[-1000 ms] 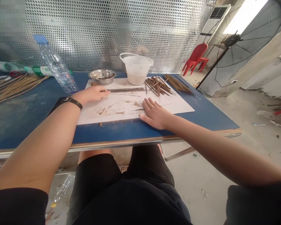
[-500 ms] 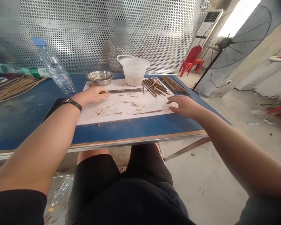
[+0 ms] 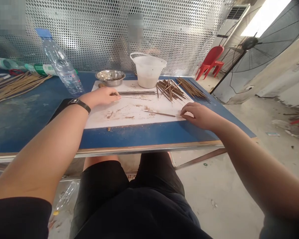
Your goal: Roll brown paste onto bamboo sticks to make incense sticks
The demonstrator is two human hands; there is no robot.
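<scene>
My left hand [image 3: 106, 95], with a dark band on its wrist, is closed at the left end of a row of thin dark sticks [image 3: 137, 93]. Something brownish shows between its fingers, too hidden to name. Across the white board [image 3: 102, 120], my right hand [image 3: 194, 114] pinches the thin bare right end of a brown-coated incense stick [image 3: 164, 114]. That stick lies slanted near the board's front edge. Brown crumbs [image 3: 147, 108] are scattered between the hands. Beyond my right hand is a loose pile of brown sticks [image 3: 171, 90].
A white plastic bucket [image 3: 149, 71] and a metal bowl [image 3: 111, 78] stand at the back. Another stick bundle [image 3: 191, 89] lies at right. A water bottle [image 3: 62, 66] and long tan sticks [image 3: 15, 86] are at left. A perforated metal panel [image 3: 94, 33] rises behind the blue table [image 3: 139, 137].
My right hand's fingers have closed on the incense stick's thin end, and the stick has tilted slightly. My left hand stays by the dark sticks. The whole view has shifted a little.
</scene>
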